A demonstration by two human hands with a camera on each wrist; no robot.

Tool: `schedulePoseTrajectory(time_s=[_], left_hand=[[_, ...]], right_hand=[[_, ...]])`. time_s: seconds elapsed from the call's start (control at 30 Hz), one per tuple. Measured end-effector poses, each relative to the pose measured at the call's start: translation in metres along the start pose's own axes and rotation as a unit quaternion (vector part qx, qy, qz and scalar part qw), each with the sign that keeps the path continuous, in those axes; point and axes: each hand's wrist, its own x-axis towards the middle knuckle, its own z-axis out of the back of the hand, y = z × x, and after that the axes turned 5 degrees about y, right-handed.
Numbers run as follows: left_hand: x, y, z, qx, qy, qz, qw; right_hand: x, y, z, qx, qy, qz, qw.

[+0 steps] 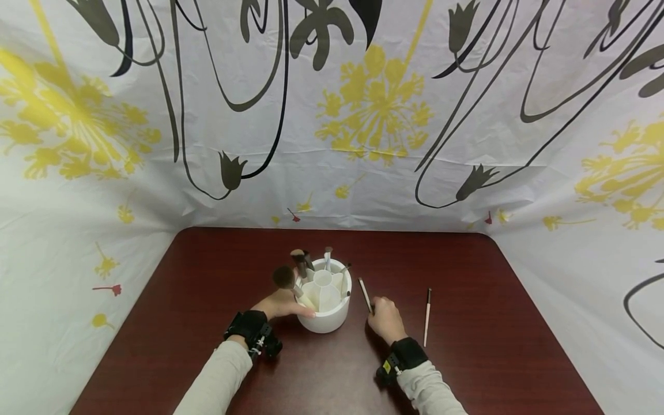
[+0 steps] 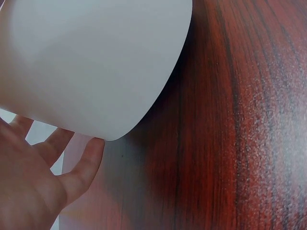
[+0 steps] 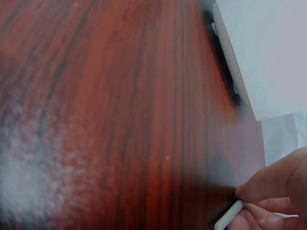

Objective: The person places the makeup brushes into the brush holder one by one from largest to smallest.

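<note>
A white round brush holder (image 1: 323,323) with inner compartments stands on the table, several makeup brushes leaning in it. My left hand (image 1: 280,304) grips its left side, thumb along the front near the rim. In the left wrist view, the fingertips (image 2: 96,146) touch the holder's wall (image 2: 96,62). To the right of the holder, my right hand (image 1: 387,320) pinches a slim makeup brush (image 1: 365,293) with a pale handle. The brush's white end (image 3: 229,215) shows beside the right fingers in the right wrist view. Inside the holder, a large fluffy brush (image 1: 284,278) leans out leftward over the left hand.
Another slim brush (image 1: 427,317) with a pale handle and dark tip lies on the table to the right of my right hand. The dark red wooden table (image 1: 233,253) ends at a white patterned cloth (image 1: 311,132) hanging behind it.
</note>
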Motion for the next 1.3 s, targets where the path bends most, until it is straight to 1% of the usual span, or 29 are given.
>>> schedulePoseTrajectory(time_s=[0.3,0.53,0.7,0.9,1.1,1.3], left_hand=[[-0.001,0.000,0.002,-0.002,0.003,0.001,1.0000],[0.000,0.000,0.002,0.005,0.003,0.009,0.9999],[0.001,0.001,0.002,0.001,0.001,0.005,1.0000],[0.001,0.002,0.003,-0.001,0.001,0.007,1.0000],[0.000,0.001,0.002,-0.001,0.004,0.008,1.0000],[-0.001,0.001,0.001,-0.002,0.007,0.002,1.0000]], right_hand=[[0.001,0.000,0.004,0.007,0.017,-0.001,1.000],[-0.001,0.001,0.008,0.010,-0.002,0.016,1.000],[-0.002,0.003,0.011,0.014,-0.020,0.030,0.999],[-0.004,0.009,0.019,0.028,-0.045,0.042,0.998],[-0.008,0.016,0.026,0.047,-0.050,0.049,0.996],[-0.012,0.023,0.033,0.062,-0.057,0.054,0.995]])
